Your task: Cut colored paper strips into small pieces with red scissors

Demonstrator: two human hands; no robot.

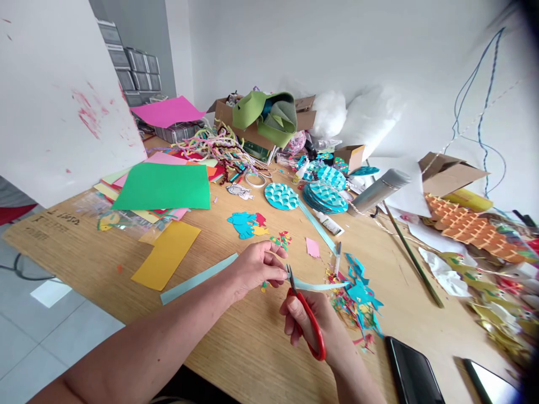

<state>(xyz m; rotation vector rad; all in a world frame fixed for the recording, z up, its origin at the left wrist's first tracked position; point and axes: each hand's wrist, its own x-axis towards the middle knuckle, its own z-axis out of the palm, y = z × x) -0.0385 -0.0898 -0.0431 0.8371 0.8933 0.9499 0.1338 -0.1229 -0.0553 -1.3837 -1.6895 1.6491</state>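
Observation:
In my right hand (309,325) is a pair of red-handled scissors (314,328), its blades pointing up toward my left fingertips. My left hand (261,264) pinches the end of a narrow light-blue paper strip (318,285), which stretches right past the blades. Under my left forearm lies another light-blue strip (197,279). Just beyond my hands are blue, red and yellow fish cutouts (243,223) and a small heap of coloured paper bits (281,240). Blue and mixed paper scraps (360,297) spread to the right of the scissors.
Green paper (164,186) and yellow paper (168,252) lie at left. Blue patterned discs (324,197), a white glue bottle (329,223) and a grey cylinder (381,191) stand further back. A green stick (412,255) and a black phone (413,370) are at right.

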